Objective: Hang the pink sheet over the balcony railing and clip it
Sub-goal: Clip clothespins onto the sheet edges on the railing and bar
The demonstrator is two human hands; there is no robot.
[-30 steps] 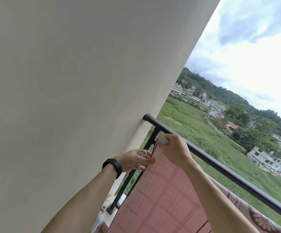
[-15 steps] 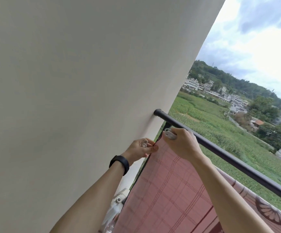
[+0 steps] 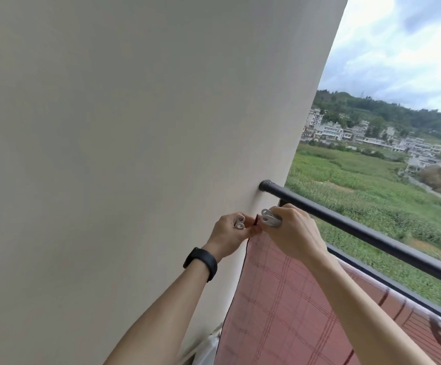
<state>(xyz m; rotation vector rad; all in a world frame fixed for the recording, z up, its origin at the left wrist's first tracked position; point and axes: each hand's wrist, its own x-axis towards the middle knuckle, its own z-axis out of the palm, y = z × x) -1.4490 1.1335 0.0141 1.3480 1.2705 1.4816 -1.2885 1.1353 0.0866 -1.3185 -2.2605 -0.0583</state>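
The pink checked sheet (image 3: 280, 306) hangs down below my hands, its top corner pinched between both of them just short of the black railing (image 3: 372, 233). My left hand (image 3: 230, 233), with a black band on the wrist, holds a white clip (image 3: 240, 222) and the sheet's corner. My right hand (image 3: 293, 230) grips more white clips (image 3: 269, 218) together with the sheet's top edge. The railing's end meets the wall just above my right hand.
A plain cream wall (image 3: 135, 154) fills the left and stands close beside my left hand. Another patterned cloth (image 3: 438, 327) hangs along the lower rail at the right. Beyond the railing lie green fields and distant houses.
Both hands have come closer together at the sheet's corner and the corner is lifted a little higher toward the rail. The view has swung left, showing more wall.
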